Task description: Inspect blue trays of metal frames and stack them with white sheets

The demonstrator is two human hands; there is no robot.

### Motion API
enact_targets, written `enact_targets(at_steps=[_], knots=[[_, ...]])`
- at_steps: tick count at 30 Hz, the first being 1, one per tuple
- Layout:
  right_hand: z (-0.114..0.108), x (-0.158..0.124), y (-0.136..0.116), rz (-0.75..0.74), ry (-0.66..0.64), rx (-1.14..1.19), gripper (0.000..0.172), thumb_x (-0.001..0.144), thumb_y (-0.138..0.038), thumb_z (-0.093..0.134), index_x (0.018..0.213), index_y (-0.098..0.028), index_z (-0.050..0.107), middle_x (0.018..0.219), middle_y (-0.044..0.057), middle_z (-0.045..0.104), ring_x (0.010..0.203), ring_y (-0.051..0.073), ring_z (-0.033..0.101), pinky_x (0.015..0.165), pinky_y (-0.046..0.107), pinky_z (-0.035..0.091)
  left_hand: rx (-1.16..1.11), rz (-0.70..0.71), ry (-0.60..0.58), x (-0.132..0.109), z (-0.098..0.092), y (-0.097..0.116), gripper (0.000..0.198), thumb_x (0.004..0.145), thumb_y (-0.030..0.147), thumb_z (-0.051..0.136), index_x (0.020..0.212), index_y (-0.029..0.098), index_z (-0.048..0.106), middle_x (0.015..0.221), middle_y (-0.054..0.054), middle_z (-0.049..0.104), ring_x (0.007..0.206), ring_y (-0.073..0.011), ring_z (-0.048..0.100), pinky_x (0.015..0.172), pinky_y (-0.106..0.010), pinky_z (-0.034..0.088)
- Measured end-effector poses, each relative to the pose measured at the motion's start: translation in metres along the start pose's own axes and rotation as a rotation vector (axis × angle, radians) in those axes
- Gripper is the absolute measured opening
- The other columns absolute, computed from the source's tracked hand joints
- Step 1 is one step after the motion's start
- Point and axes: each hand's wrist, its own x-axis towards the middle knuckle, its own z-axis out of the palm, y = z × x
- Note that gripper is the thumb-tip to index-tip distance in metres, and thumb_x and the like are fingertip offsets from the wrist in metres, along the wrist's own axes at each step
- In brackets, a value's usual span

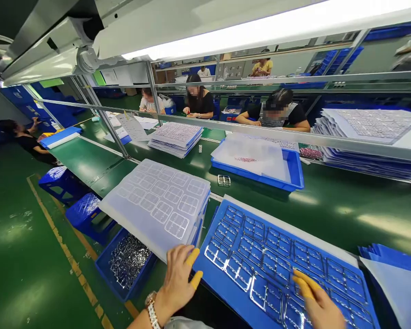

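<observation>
My left hand (180,276) is at the near left corner of a blue sheet (208,276), thumb and index finger apart in yellow finger covers, holding nothing I can see. Rows of shiny metal frames (256,249), each split by crossbars, lie flat on this sheet. Over the frames at the right, my right hand (320,301) has its yellow-covered thumb and finger brought together in a pinch. The fingertips are at a frame's corner; whether they grip it is hidden. Left of the sheet lies a stack topped by a translucent sheet (137,219), with similar frames showing through.
A blue bin (104,265) of loose metal pieces stands low at the left, near blue stools (85,212). Beyond the sheet are a single metal piece (223,180) and a blue tray (277,183). A metal rail (239,125) crosses ahead; co-workers sit behind it.
</observation>
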Motion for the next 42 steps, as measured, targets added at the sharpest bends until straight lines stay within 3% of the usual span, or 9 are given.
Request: enact_targets(at_steps=[3,6,10,13,17,25,31,35,42], knots=[[0.055,-0.035,-0.072,-0.177,-0.299,0.309,0.043,0.067,-0.063,0.058,0.092,-0.034,0.079,0.097,0.008,0.078,0.083,0.036,0.070,0.071,0.051,0.057,0.195,-0.045,0.148,0.005,-0.012,-0.025,0.063,0.082,0.024,0.070,0.142,0.021,0.053,0.138,-0.018,0.059,0.126,-0.0379,0.053,0.105,-0.061,0.040],[0.106,-0.069,-0.136,-0.295,-0.508,0.345,0.050,0.068,-0.064,0.063,0.092,-0.023,0.078,0.091,0.011,0.077,0.072,0.030,0.067,0.071,0.046,0.054,0.240,-0.023,0.177,0.014,-0.013,-0.046,0.044,0.085,0.015,0.063,0.128,0.021,0.061,0.126,-0.015,0.065,0.116,-0.0325,0.058,0.099,-0.054,0.043],[0.144,-0.091,-0.178,-0.369,-0.691,0.327,0.048,0.077,-0.065,0.058,0.087,-0.021,0.073,0.085,0.009,0.075,0.064,0.023,0.063,0.064,0.037,0.050,0.206,0.033,0.188,0.026,-0.016,-0.058,0.021,0.091,0.012,0.055,0.098,0.026,0.069,0.104,-0.008,0.071,0.098,-0.0263,0.063,0.091,-0.048,0.044],[0.159,-0.094,-0.187,-0.354,-0.723,0.235,0.044,0.085,-0.062,0.052,0.081,-0.020,0.068,0.077,0.006,0.074,0.057,0.019,0.060,0.060,0.033,0.047,0.159,0.049,0.194,0.029,-0.016,-0.061,0.016,0.088,0.022,0.064,0.102,0.028,0.068,0.106,-0.010,0.070,0.099,-0.0293,0.063,0.089,-0.050,0.045],[0.173,-0.097,-0.188,-0.314,-0.736,0.201,0.046,0.091,-0.061,0.049,0.079,-0.020,0.066,0.069,0.005,0.072,0.050,0.017,0.058,0.056,0.030,0.043,0.133,0.080,0.155,0.021,-0.006,-0.062,0.049,0.075,0.022,0.075,0.121,0.027,0.062,0.121,-0.013,0.066,0.111,-0.0352,0.060,0.094,-0.054,0.045],[0.181,-0.103,-0.189,-0.287,-0.726,0.226,0.051,0.088,-0.068,0.051,0.078,-0.019,0.065,0.074,0.006,0.073,0.052,0.015,0.055,0.055,0.029,0.040,0.105,0.111,0.129,0.029,-0.016,-0.077,0.025,0.086,0.005,0.052,0.093,0.026,0.064,0.110,-0.009,0.068,0.103,-0.0285,0.062,0.091,-0.051,0.044],[0.182,-0.105,-0.197,-0.251,-0.716,0.255,0.056,0.085,-0.072,0.048,0.078,-0.019,0.063,0.071,0.006,0.071,0.049,0.015,0.052,0.051,0.029,0.035,0.080,0.122,0.087,0.021,-0.010,-0.070,0.042,0.077,0.022,0.073,0.116,0.027,0.061,0.126,-0.014,0.064,0.115,-0.0361,0.057,0.097,-0.058,0.043],[0.180,-0.107,-0.196,-0.207,-0.718,0.275,0.058,0.083,-0.074,0.049,0.081,-0.018,0.064,0.071,0.007,0.071,0.049,0.014,0.051,0.048,0.028,0.033,0.110,0.163,0.096,0.009,-0.001,-0.066,0.041,0.073,-0.001,0.058,0.105,0.025,0.063,0.123,-0.012,0.066,0.115,-0.0317,0.057,0.097,-0.054,0.044],[0.171,-0.114,-0.197,-0.149,-0.734,0.305,0.066,0.076,-0.082,0.053,0.081,-0.017,0.066,0.070,0.008,0.069,0.049,0.013,0.048,0.046,0.025,0.026,-0.055,0.177,0.234,0.024,-0.030,-0.060,0.025,0.086,0.000,0.054,0.093,0.023,0.062,0.111,-0.008,0.067,0.106,-0.0249,0.061,0.092,-0.047,0.045]])
